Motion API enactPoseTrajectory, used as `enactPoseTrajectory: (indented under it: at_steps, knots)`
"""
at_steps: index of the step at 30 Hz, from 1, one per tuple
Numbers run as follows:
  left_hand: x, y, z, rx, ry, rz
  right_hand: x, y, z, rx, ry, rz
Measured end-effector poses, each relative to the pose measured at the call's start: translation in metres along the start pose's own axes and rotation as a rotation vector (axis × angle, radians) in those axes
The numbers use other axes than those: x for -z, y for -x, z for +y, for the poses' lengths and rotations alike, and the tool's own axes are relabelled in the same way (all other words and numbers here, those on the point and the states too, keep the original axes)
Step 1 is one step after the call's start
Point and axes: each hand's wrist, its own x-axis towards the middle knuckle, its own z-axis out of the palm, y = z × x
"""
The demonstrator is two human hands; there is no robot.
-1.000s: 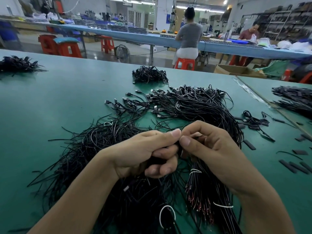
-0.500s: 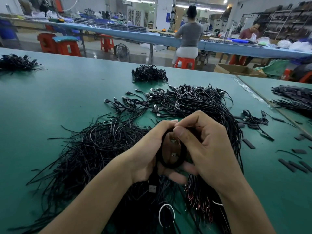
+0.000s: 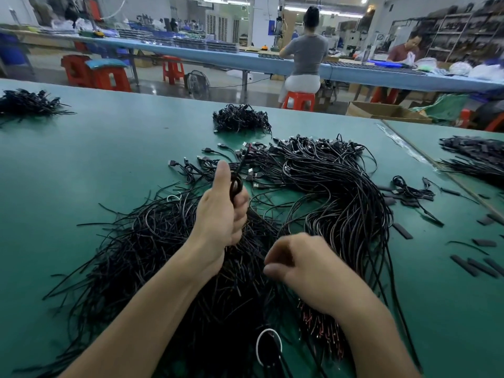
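The person's left hand (image 3: 218, 216) was lifted a little above the heap, thumb pointing up, its fingers curled round a small coil of black cable (image 3: 236, 184). The coil stuck out of the top of the fist, between the thumb and the first finger, and one end of it rose past the thumb towards the plugs behind. The right hand (image 3: 305, 266) hung lower and nearer the person, over the middle of the heap. Its fingers were bent in towards the thumb, but it was blurred, and I could not tell whether it pinched a wire or held nothing.

Under both hands lay a wide pile of loose black cables (image 3: 131, 241) on the green counter (image 3: 81, 165). To the right of it a thicker sheaf of cables (image 3: 341, 192) curved away, its plug ends fanned out at the far side and its red-tipped wire ends (image 3: 321, 323) near the right wrist. A white tie ring (image 3: 257, 343) lay on the pile close to the near edge.

Further off on the counter sat a small bundle (image 3: 241, 118), with another bundle (image 3: 27, 103) well apart at the far left. Short black strips (image 3: 402, 231) were scattered on the right.

Beyond the counter a person in a grey top (image 3: 306, 53) sat on a red stool (image 3: 298, 100) at a long blue bench (image 3: 218, 57).
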Motion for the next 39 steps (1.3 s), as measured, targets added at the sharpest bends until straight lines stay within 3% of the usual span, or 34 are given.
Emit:
enactPoseTrajectory:
  at_steps: [9,18,27,31,33,36,39]
  knots:
    - [-0.002,0.003,0.004,-0.011,0.092,-0.095,-0.023,-0.001,-0.012,-0.063,0.167,-0.095]
    - [-0.003,-0.001,0.002,-0.053,-0.049,0.033,-0.018,0.005,-0.021,-0.055,0.276,-0.085]
    - [-0.005,0.005,0.004,-0.138,-0.151,0.034,0.022,0.015,-0.009,-0.062,0.122,0.107]
    - [-0.006,0.009,0.004,-0.148,-0.179,-0.038,0.042,0.019,-0.008,0.054,-0.104,0.559]
    - [-0.008,0.011,0.002,-0.135,-0.198,-0.101,0.041,0.02,-0.013,0.14,-0.243,0.699]
    - [-0.01,0.015,0.002,-0.12,-0.221,-0.213,0.037,0.02,-0.025,0.254,-0.434,0.696]
    - [-0.014,0.016,0.006,-0.112,-0.119,-0.281,0.032,0.02,-0.032,0.334,-0.394,0.614]
